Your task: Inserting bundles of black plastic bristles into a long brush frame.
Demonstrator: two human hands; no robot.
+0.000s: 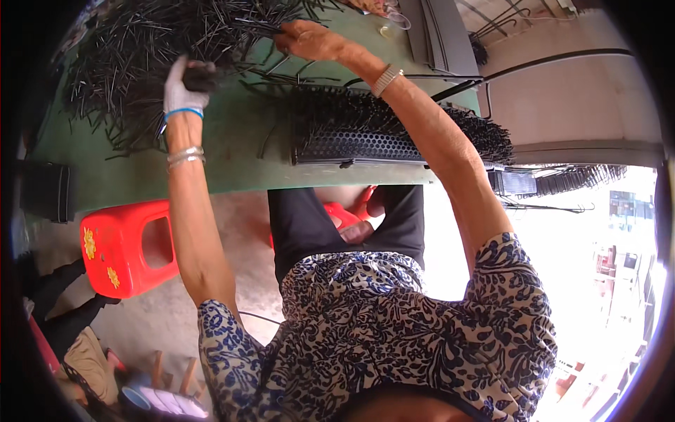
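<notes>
A large tangled heap of thin black sticks [133,70] covers the far left of the green table. My left hand [186,90], in a white glove with a blue cuff, is at the heap's near right side. Its fingers are dark and blurred, so I cannot tell what it holds. Farther right, my bare right hand [309,41] reaches to the heap's right edge with its fingers curled closed; what is in them is hidden. Below my right forearm lies a long black perforated rack [365,145], with many short black pieces standing in rows on it.
The green table's [232,165] front edge runs before my lap. A red plastic stool [116,253] stands below it at left. Black metal rods [555,55] and grey panels [436,35] are at the right. Another person's legs [70,309] show at lower left.
</notes>
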